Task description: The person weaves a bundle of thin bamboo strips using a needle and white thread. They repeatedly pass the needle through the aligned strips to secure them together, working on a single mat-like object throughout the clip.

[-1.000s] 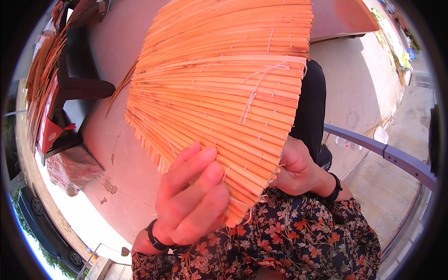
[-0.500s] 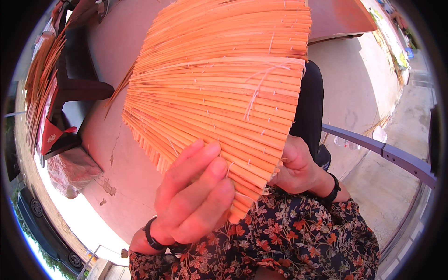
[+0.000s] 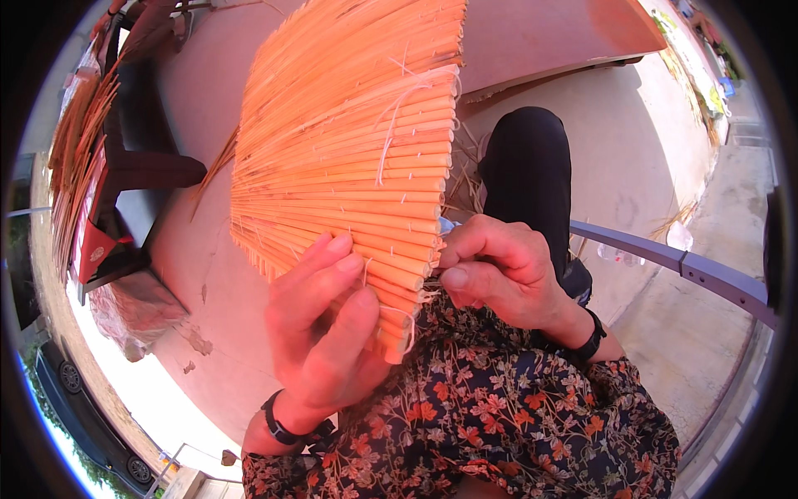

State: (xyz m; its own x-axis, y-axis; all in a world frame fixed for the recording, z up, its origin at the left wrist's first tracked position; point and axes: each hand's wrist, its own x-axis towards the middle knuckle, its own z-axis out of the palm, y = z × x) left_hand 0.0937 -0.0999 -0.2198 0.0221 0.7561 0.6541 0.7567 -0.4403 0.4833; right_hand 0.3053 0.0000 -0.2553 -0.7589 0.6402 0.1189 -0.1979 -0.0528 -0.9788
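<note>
A fan-shaped mat of thin pale straw sticks (image 3: 341, 150), sewn with short white stitches, is held up in front of me, with white thread loops (image 3: 392, 108) along it. My left hand (image 3: 320, 333) grips its lower corner, fingers bent over the face of the sticks and thumb out of sight. My right hand (image 3: 499, 274) is closed in a pinch at the mat's right edge; what lies between the fingertips is too small or hidden to name, perhaps thread or the edge itself.
A dark wooden frame (image 3: 141, 166) with long dry strips (image 3: 83, 158) stands left, beside a wrapped block (image 3: 133, 308). A panel (image 3: 565, 37) is at upper right, a grey metal bar (image 3: 632, 249) crosses right of my knee (image 3: 524, 158). A car (image 3: 79, 412) and another person's legs (image 3: 154, 25) show left.
The mat's right edge has swung left, uncovering more of my knee and the floor behind it. My right hand has come out from behind the edge; my left fingers have shifted up and left.
</note>
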